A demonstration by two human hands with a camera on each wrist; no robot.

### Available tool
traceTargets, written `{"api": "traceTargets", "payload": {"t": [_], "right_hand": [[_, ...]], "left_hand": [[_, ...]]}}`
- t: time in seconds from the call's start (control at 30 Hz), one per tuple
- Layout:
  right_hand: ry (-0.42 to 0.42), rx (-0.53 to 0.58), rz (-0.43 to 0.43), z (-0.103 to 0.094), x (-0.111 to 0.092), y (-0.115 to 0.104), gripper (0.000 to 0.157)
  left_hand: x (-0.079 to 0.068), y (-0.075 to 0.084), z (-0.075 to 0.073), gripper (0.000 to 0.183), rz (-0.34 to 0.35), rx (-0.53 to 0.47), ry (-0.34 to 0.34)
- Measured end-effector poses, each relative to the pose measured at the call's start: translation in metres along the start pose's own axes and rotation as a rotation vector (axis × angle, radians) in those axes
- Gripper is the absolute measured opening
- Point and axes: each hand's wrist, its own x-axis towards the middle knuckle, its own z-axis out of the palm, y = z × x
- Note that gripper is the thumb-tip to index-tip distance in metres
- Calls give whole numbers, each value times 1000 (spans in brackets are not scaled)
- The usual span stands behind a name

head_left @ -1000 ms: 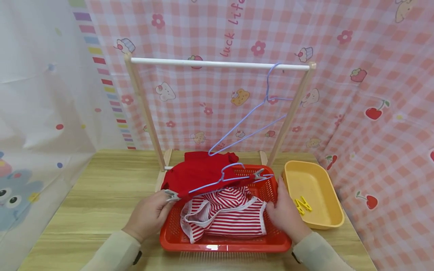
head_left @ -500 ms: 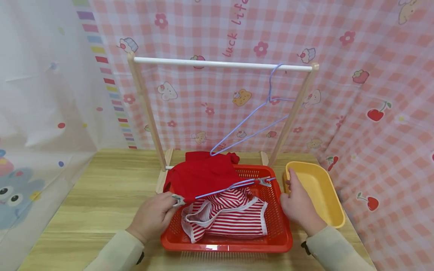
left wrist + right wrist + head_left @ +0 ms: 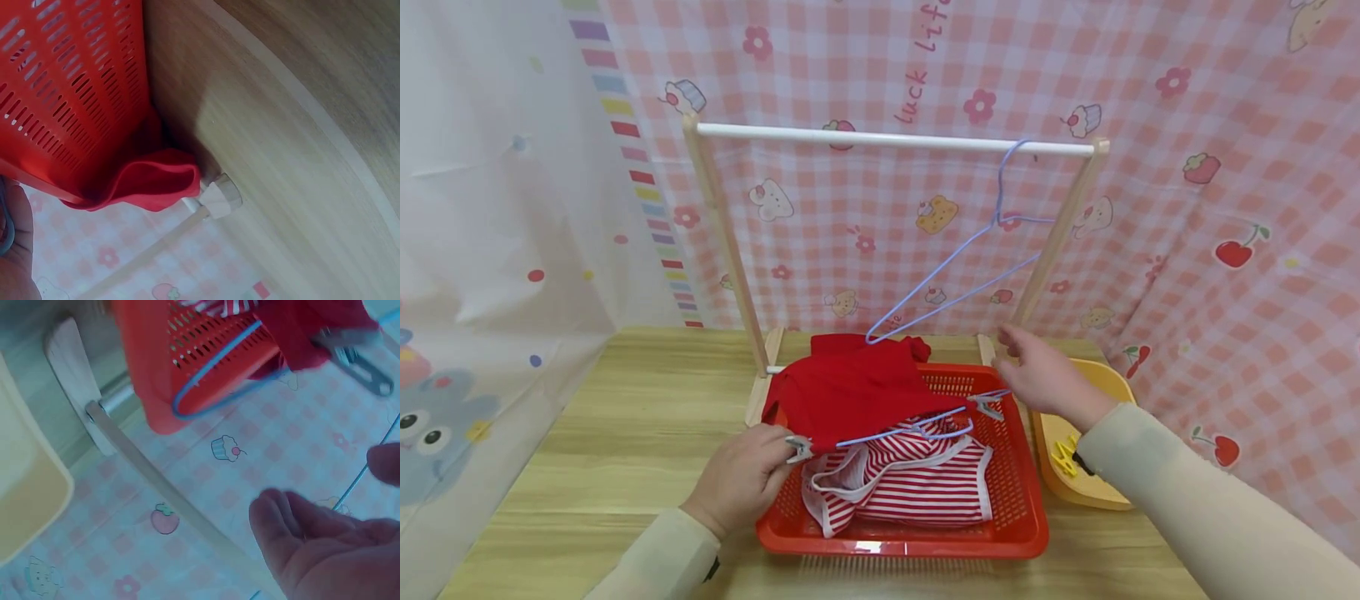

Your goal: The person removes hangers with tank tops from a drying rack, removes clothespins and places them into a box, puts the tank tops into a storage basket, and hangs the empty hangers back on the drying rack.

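My left hand (image 3: 737, 479) grips the left end of a lilac wire clothes hanger (image 3: 868, 436), beside a silver metal clip (image 3: 800, 450). A red garment (image 3: 850, 392) is clipped to this hanger and drapes over the far left part of a red plastic basket (image 3: 904, 548). Another metal clip (image 3: 988, 407) sits near the hanger's right end. Just above that end, my right hand (image 3: 1045, 379) is empty, its fingers loosely bent and apart from the hanger. In the right wrist view, the right hand (image 3: 331, 550) shows a gap between thumb and fingers.
A striped red-and-white garment (image 3: 917, 492) lies in the basket. Behind stands a wooden rack with a white rail (image 3: 865, 139), where a bare lilac hanger (image 3: 936, 271) hangs. To the right, a yellow tray (image 3: 1097, 500) holds yellow clothespins (image 3: 1064, 457).
My right hand has left the basket's right side, passing over the yellow tray and then up and left above the hanger's right end. The held hanger's hook has swung down toward me.
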Motion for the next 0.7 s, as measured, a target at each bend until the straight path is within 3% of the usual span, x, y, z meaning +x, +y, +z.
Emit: {"api": "traceTargets", "payload": {"t": [0.17, 0.37, 0.7], "right_hand": [[-106, -23, -7, 0, 23, -11, 61], [-202, -55, -39, 14, 51, -21, 62], [-326, -205, -259, 38, 96, -22, 63]], "left_hand": [[0, -1, 1, 19, 3, 6, -34], [0, -1, 1, 20, -20, 1, -78], [0, -2, 1, 18, -32, -17, -106]]}}
